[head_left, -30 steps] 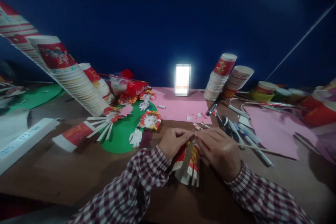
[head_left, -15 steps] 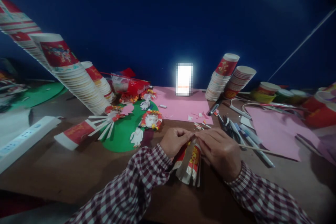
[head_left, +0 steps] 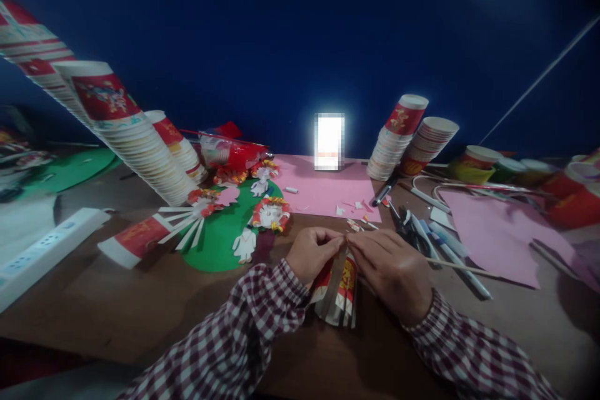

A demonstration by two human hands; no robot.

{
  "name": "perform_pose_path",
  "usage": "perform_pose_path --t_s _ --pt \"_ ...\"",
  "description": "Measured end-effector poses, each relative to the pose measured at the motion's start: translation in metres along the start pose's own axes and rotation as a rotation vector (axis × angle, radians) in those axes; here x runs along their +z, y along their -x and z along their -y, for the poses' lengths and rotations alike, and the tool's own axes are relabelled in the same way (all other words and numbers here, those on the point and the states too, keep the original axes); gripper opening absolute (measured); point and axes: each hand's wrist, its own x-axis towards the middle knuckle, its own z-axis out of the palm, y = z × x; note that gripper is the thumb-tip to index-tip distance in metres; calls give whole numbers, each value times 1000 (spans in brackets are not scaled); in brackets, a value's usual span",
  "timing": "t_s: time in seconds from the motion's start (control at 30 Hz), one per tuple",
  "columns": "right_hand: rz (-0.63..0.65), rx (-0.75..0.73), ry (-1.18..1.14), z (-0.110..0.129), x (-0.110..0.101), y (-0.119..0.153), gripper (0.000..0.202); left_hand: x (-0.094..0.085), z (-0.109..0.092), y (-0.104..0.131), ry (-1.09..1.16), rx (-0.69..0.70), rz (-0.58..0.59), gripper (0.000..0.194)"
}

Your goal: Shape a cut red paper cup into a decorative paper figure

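A red and white paper cup (head_left: 347, 287), its wall cut into strips, is between my two hands above the brown table. My left hand (head_left: 313, 256) is closed on its upper left part, thumb and forefinger pinching near the top. From the other side my right hand (head_left: 389, 265) pinches the top edge, its fingers pressed together and meeting the left fingertips. The strips hang down toward me. Beyond my fingers lie small paper scraps (head_left: 359, 225). The part of the cup inside my fingers is hidden.
Tall paper cup stacks (head_left: 140, 137) lean at left; another stack (head_left: 394, 137) stands at back right. Paper cutouts lie on green card (head_left: 213, 244). Pink paper (head_left: 323, 190) lies behind my hands. Pens (head_left: 450, 250) are at right, a power strip (head_left: 47, 256) at left.
The cut strips between my hands have shifted slightly, and one strip now stands more upright near my fingertips. Both hands remain almost in the same place.
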Motion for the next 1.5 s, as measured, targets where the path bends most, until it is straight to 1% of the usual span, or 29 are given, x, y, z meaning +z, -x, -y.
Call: perform_pose_path --t_s 0.3,0.4,0.63,0.77,0.87,1.13,1.23,1.33,1.5 --pt "11 34 -22 0 1 2 20 -3 -2 -1 -61 34 26 23" --pt "12 55 -34 1 0 1 19 -2 -3 -1 -82 30 15 22" --pt "9 56 -35 0 2 0 21 0 2 1 -42 54 -20 19" --pt "38 71 -38 0 2 1 21 0 4 1 -33 61 -27 20" --pt "25 86 -53 1 2 2 20 1 5 1 -8 60 -20 21" --pt "35 103 -58 1 0 1 20 2 2 1 26 19 10 22" --pt "44 102 -46 1 1 1 19 3 3 1 30 -1 -41 22" --pt "49 85 -48 1 2 1 19 4 3 1 40 -19 -100 28" --pt "74 52 -59 0 -1 0 18 3 0 1 78 -85 -39 37"
